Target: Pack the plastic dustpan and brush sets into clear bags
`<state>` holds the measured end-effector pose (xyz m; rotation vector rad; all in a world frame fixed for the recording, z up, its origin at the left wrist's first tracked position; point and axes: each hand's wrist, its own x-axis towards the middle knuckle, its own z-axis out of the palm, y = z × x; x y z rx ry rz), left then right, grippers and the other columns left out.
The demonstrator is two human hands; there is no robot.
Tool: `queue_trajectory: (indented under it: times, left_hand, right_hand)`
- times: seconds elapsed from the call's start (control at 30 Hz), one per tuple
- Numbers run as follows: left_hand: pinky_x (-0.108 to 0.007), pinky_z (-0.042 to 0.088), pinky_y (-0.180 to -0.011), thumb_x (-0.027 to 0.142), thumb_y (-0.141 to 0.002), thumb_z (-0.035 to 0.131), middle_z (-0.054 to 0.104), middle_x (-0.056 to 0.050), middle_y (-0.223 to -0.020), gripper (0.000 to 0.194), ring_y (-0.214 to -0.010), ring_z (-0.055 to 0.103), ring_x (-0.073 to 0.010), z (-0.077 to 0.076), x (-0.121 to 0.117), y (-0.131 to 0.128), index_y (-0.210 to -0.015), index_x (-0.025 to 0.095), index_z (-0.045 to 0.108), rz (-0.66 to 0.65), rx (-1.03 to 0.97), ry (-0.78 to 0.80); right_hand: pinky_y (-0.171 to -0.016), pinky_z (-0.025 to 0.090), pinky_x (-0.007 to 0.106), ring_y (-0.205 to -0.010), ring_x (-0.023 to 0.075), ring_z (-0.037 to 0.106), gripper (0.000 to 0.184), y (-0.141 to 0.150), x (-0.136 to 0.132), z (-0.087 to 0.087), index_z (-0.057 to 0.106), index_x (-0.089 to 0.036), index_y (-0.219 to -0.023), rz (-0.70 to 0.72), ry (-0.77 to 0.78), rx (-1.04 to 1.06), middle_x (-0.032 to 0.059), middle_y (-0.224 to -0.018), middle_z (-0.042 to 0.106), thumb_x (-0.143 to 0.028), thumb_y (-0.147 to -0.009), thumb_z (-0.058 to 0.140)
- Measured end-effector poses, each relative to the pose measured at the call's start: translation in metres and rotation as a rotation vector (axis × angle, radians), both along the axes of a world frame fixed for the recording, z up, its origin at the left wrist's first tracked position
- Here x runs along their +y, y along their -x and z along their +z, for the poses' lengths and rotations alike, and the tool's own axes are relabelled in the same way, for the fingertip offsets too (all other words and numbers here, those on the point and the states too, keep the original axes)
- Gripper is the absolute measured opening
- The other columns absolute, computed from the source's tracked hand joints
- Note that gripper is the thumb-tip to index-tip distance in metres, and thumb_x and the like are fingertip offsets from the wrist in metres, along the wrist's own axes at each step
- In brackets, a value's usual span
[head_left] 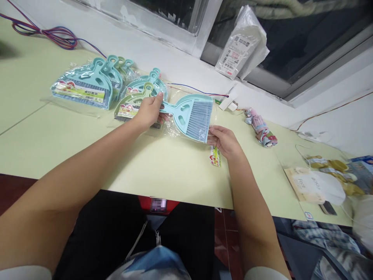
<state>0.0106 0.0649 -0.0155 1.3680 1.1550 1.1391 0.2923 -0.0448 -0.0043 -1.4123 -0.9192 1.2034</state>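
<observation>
A light-blue dustpan and brush set (183, 112) with grey-blue bristles is held above the table, tilted, inside a clear plastic bag (175, 130). My left hand (150, 112) is closed round the handle end. At the bristle end, the fingers of my right hand (225, 142) pinch the edge of the bag. Just below those fingers is a colourful printed card (215, 156); whether they touch it I cannot tell. Behind my left hand lies a bagged green dustpan set (128, 105), partly hidden by the hand, with a blue one (159, 83) behind it.
Several bagged dustpan sets (83, 87) stand on the left against the wall, near a coiled cable (61, 37). A folded umbrella (260, 126) lies at the right, with a paper packet (303, 184) farther right. A white plastic bag (240, 46) hangs by the window.
</observation>
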Motion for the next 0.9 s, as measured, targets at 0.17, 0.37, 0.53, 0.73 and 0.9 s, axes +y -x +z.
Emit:
queue_trajectory:
  times: [0.17, 0.37, 0.53, 0.73, 0.9]
  left_hand:
    - [-0.028, 0.052, -0.057, 0.071, -0.103, 0.035, 0.069, -0.007, -0.068, 0.054, -0.058, 0.069, -0.0187, 0.001, 0.003, 0.006, -0.091, 0.021, 0.051, -0.018, 0.050, -0.023]
    - [-0.028, 0.047, -0.053, 0.070, -0.104, 0.033, 0.067, -0.008, -0.069, 0.053, -0.056, 0.068, -0.0195, 0.001, 0.005, 0.012, -0.087, 0.022, 0.048, -0.039, 0.046, -0.040]
    - [-0.026, 0.044, -0.049, 0.068, -0.104, 0.036, 0.068, -0.008, -0.066, 0.052, -0.051, 0.065, -0.0167, 0.004, 0.001, 0.010, -0.082, 0.023, 0.046, -0.072, 0.048, -0.039]
    - [-0.025, 0.047, -0.049, 0.064, -0.105, 0.040, 0.070, -0.007, -0.059, 0.049, -0.049, 0.064, -0.0168, 0.009, -0.011, 0.003, -0.083, 0.022, 0.052, -0.135, 0.106, 0.013]
    - [-0.025, 0.042, -0.045, 0.064, -0.103, 0.044, 0.068, -0.006, -0.057, 0.049, -0.045, 0.063, -0.0167, 0.007, -0.015, 0.000, -0.079, 0.022, 0.052, -0.192, 0.133, -0.003]
  right_hand:
    - [-0.049, 0.056, 0.018, -0.061, 0.0109, 0.069, 0.018, -0.003, 0.001, -0.002, 0.074, -0.016, -0.090, -0.033, -0.031, -0.087, 0.0046, -0.084, 0.075, -0.023, -0.078, 0.085]
    - [-0.047, 0.055, 0.018, -0.062, 0.0116, 0.069, 0.022, -0.011, 0.001, -0.001, 0.076, -0.017, -0.093, -0.039, -0.055, -0.109, 0.0058, -0.090, 0.078, -0.029, -0.078, 0.085]
    - [-0.054, 0.061, 0.026, -0.068, 0.0167, 0.073, 0.032, -0.014, 0.001, -0.001, 0.072, -0.018, -0.093, 0.007, -0.029, -0.112, 0.0075, -0.095, 0.079, -0.038, -0.074, 0.089]
    - [-0.063, 0.063, 0.030, -0.076, 0.0185, 0.075, 0.043, -0.012, 0.007, -0.006, 0.069, -0.021, -0.100, -0.148, -0.179, -0.061, 0.0049, -0.098, 0.077, -0.048, -0.073, 0.089]
    - [-0.054, 0.057, 0.023, -0.068, 0.0137, 0.070, 0.035, -0.014, 0.010, -0.006, 0.069, -0.022, -0.100, -0.325, -0.303, -0.199, 0.0016, -0.090, 0.074, -0.048, -0.081, 0.081]
